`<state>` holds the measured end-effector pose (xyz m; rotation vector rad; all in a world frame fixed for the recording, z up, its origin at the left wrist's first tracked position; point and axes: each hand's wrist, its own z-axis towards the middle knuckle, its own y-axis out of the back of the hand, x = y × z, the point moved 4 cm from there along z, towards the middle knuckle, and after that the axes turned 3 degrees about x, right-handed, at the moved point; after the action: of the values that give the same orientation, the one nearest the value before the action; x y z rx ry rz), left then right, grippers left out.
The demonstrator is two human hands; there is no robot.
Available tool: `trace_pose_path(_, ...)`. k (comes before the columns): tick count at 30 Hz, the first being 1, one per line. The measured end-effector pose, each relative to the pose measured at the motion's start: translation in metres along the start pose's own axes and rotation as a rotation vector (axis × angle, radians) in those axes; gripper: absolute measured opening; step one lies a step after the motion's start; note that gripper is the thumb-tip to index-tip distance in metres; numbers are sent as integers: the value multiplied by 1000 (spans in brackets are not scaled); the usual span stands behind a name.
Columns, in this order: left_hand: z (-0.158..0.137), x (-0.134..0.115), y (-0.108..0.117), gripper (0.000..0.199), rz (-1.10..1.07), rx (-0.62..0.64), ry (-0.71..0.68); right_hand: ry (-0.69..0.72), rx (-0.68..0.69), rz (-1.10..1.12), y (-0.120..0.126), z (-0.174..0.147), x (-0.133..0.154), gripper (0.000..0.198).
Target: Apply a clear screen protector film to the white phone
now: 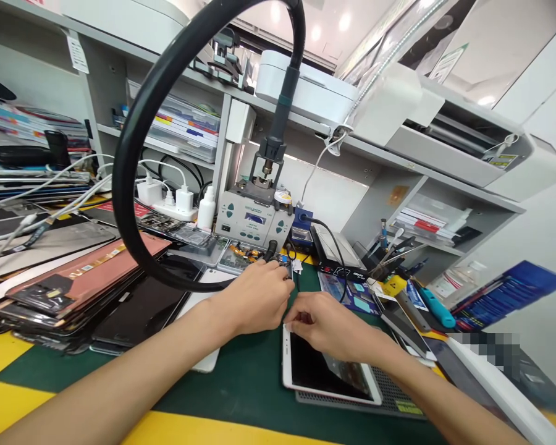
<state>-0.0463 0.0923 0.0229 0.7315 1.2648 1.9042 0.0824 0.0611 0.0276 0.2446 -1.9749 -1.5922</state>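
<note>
My left hand (262,295) reaches forward over the green mat (245,395), fingers curled in front of a clear parts tray (234,254). Whatever is in those fingers is hidden. My right hand (327,322) is beside it, thumb and fingertips pinched at the upper left corner of a white-framed tablet (327,371). Nothing nameable shows in that pinch. The tablet lies screen up, dark, partly on a grey perforated pad (393,395). Under my left forearm, a white panel (209,358) is partly covered.
A thick black hose (123,161) loops in front of the rework station (252,219). Stacked screens and panels (74,278) fill the left side. Tools, including a teal-handled one (438,307), crowd the right. A white bottle (207,209) stands by the power strip (180,212).
</note>
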Motion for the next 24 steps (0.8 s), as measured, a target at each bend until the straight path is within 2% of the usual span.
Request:
trace_pose_path(9, -1, 2, -2, 18, 4, -13, 14, 34, -20, 4, -6, -2, 11, 17)
trace_pose_path(24, -1, 1, -3, 21, 18, -14, 6, 35, 160, 19, -10, -33, 36, 21)
